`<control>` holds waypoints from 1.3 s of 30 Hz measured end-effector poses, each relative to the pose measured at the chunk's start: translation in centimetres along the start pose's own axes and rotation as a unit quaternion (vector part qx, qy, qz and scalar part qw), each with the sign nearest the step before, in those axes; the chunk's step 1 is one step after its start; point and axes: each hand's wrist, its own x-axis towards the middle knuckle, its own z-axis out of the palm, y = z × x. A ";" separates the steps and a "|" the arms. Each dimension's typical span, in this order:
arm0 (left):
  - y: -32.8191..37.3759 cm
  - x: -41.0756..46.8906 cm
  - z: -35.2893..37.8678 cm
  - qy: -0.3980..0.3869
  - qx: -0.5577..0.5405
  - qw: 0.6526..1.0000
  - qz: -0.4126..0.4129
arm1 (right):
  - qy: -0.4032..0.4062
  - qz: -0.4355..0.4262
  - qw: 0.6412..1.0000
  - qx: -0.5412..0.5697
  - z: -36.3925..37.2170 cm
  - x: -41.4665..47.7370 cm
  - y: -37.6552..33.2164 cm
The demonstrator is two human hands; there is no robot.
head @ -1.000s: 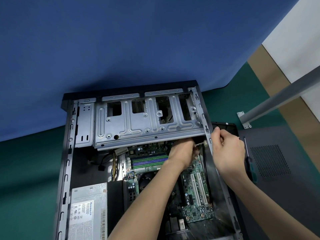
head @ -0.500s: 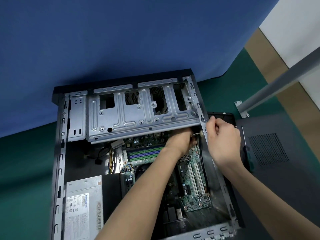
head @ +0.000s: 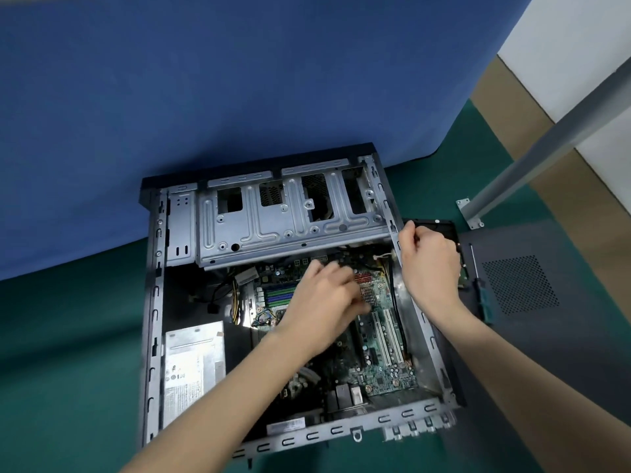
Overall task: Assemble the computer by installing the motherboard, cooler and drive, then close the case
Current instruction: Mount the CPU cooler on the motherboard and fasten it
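A: Where is the computer case (head: 155,302)?
B: It lies on its side on the green mat (head: 68,336), open side up, with its far end against the blue backdrop (head: 239,80). The motherboard (head: 372,367) lies flat on the case floor in the right half. Its white expansion slots (head: 387,336) are near the right wall and its memory sticks (head: 280,295) are toward the middle.
A: And the hands?
B: The left hand (head: 327,295) hovers inside the case over the middle of the motherboard, just below the drive cage (head: 290,220). It is blurred. Its fingers look loosely stretched out and I see nothing in them. Whether it touches the board, I cannot tell. The right hand (head: 430,264) sits on the rim of the case's right wall, with its fingers curled round it and its thumb up along the rail.
A: The drive?
B: A black hard drive (head: 444,227) lies outside the case, just beside the right wall and mostly hidden behind the right hand.
A: Anything else?
B: The silver power supply (head: 193,367) sits in the near-left corner of the case, with cables (head: 235,295) running between it and the board. A dark side panel (head: 546,268) lies flat on the mat to the right of the case. A screwdriver (head: 485,302) with a teal handle lies along the panel's left edge. A grey metal leg (head: 546,138) slants down to the mat beyond the panel.
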 end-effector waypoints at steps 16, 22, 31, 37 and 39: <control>2.5 -1.2 3.9 -0.228 0.196 0.954 0.017 | -0.003 0.000 1.000 -0.008 -0.3 -0.2 -0.3; 1.7 -4.0 4.2 -0.112 0.031 0.993 -0.025 | -0.002 -0.001 1.000 -0.030 -0.5 -0.5 -0.3; 0.9 -3.7 3.2 -0.134 -0.042 0.987 -0.074 | -0.003 -0.039 0.995 -0.095 -0.7 -2.3 0.5; 1.2 -3.6 2.8 -0.170 -0.013 0.982 -0.078 | 0.010 -0.048 0.993 -0.109 -0.6 -2.4 0.4; 1.5 -3.1 2.4 -0.183 0.008 0.980 -0.072 | 0.010 -0.047 0.993 -0.111 -0.6 -2.3 0.4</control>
